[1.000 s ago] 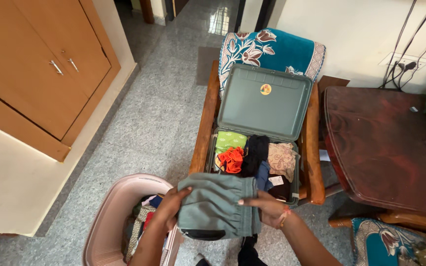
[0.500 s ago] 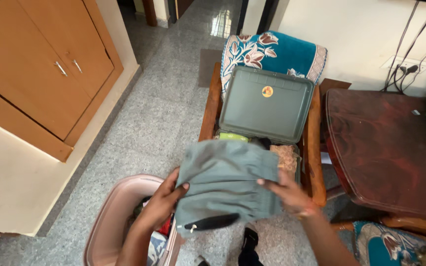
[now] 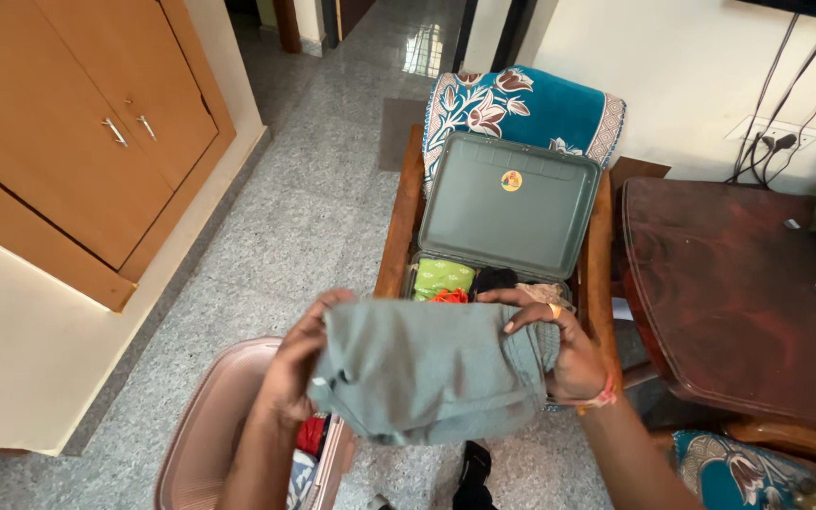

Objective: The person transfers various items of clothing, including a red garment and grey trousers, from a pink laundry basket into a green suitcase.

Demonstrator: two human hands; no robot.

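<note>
Both hands grip a folded grey-green garment [image 3: 427,368] by its side edges: left hand [image 3: 290,373] curled round the left fold, right hand [image 3: 559,349] pinching the right, keeping it flat. It hangs between the pink laundry basket [image 3: 210,425] and the open green suitcase [image 3: 507,208] on the wooden chair [image 3: 397,227].

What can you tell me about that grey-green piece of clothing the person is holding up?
The folded grey-green cloth garment looks like soft, matte woven fabric, doubled over into a rough rectangle with a gathered, ribbed band along its right edge. It is held level in the air in front of the open grey-green suitcase, above the pink plastic laundry basket. The left hand grips its left edge and the right hand its right, fingers curled over the top. Nothing else touches it.
</note>
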